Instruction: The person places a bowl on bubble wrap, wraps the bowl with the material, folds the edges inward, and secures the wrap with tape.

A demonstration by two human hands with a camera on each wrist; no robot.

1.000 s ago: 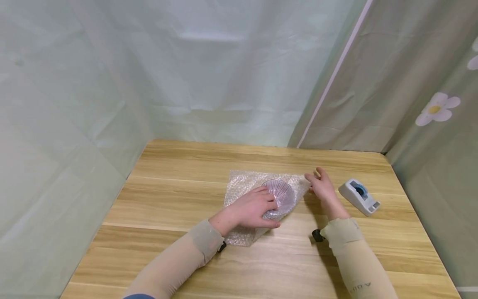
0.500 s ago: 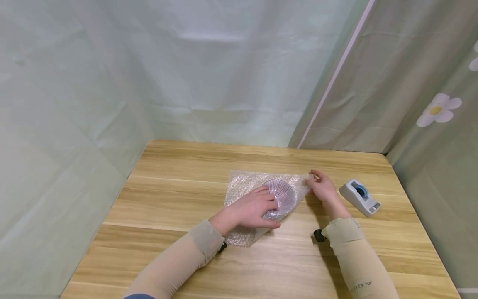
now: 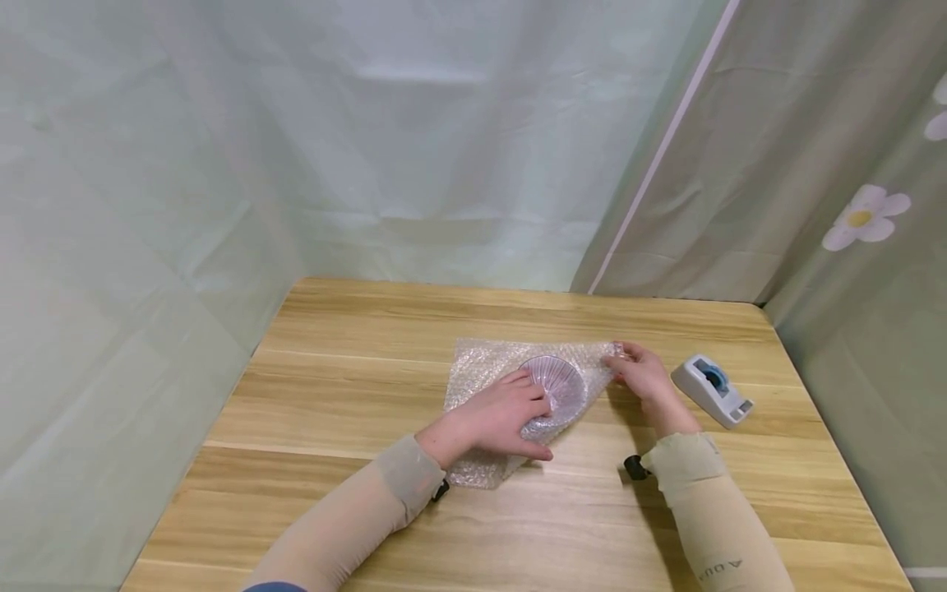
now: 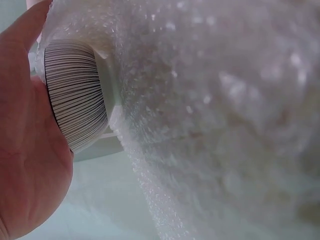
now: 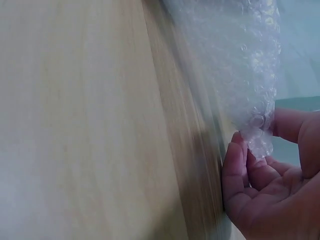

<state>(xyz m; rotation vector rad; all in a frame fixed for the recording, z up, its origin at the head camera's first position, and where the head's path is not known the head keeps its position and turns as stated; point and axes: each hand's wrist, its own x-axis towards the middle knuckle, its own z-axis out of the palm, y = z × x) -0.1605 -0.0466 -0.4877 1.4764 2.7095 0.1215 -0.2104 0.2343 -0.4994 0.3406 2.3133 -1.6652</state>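
From the head view, the striped bowl (image 3: 565, 385) sits on bubble wrap (image 3: 477, 362) on the wooden surface (image 3: 333, 395). At its 8 o'clock, the left hand (image 3: 499, 415) rests on it, fingers gently bent, thumb spread. Near 3 o'clock, the right hand (image 3: 640, 375) pinches a wrap corner; a tape dispenser (image 3: 699, 388) stands beyond.
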